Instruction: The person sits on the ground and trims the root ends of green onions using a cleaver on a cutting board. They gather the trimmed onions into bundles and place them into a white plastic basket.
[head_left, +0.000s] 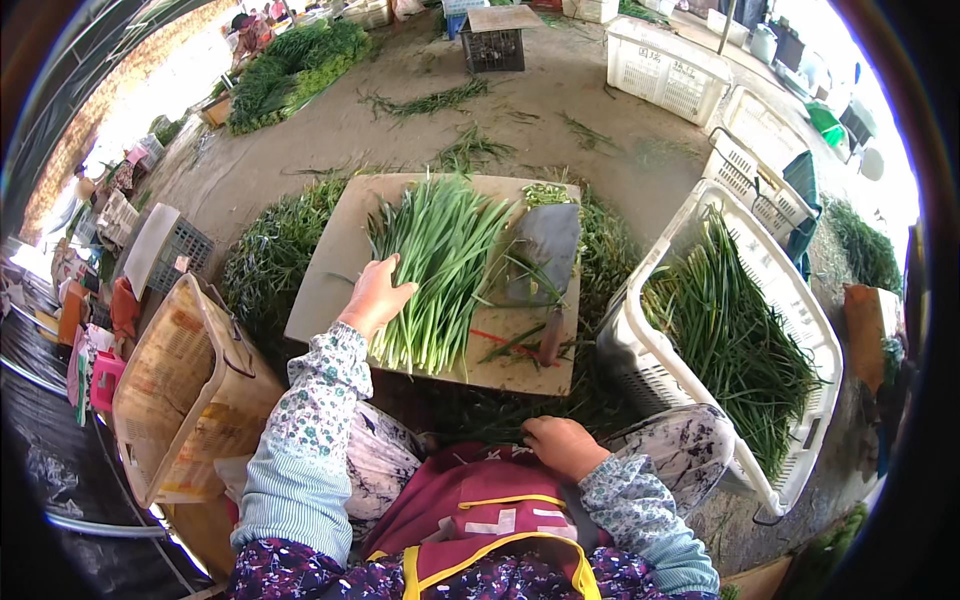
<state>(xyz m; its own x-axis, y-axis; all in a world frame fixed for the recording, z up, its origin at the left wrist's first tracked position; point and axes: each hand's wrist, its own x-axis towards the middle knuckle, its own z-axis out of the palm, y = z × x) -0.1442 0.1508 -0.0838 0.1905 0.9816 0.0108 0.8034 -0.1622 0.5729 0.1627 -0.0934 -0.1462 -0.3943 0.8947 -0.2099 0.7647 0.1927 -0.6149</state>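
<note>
A spread bundle of garlic chives (439, 270) lies on a pale board (330, 300), leaf tips pointing away from me and pale stem ends towards me. My left hand (377, 296) rests against the bundle's left edge, thumb and forefinger spread apart. A cleaver (546, 251) lies flat at the board's right side, its handle towards me and loose leaves across it. Short cut stem ends (546, 195) sit above the blade. Over my lap, near the maroon apron (480, 502), hovers my right hand (564, 448) with curled fingers; what is under them is hidden.
At right, a white plastic crate (645, 300) holds more chives (735, 352). A stained crate (169, 397) tilts at left. Trimmings (277, 262) are heaped around the board. Farther off are a white crate (664, 71), a dark crate (495, 45) and a pile of greens (300, 67).
</note>
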